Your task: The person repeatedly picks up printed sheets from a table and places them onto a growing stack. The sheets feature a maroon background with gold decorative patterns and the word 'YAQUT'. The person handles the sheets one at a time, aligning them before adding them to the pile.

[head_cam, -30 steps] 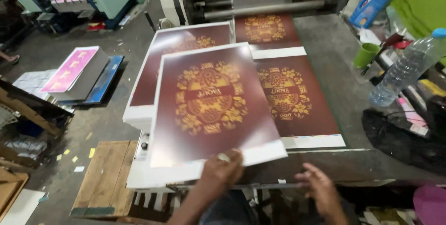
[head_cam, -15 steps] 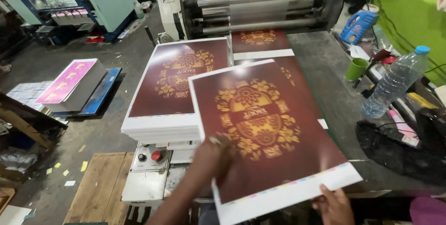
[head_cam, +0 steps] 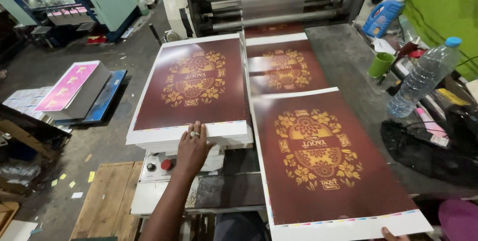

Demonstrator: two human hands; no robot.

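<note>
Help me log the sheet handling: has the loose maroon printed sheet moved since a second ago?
Yes. The loose maroon sheet has moved right, off the stack of sheets, and now lies flat on the table beside it. The left hand rests on the stack's near edge.

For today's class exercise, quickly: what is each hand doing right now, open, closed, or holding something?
Left hand: open, fingers resting flat on the edge of the stack of printed sheets.
Right hand: only fingertips visible, at the near edge of the maroon sheet; grip cannot be told.
</note>
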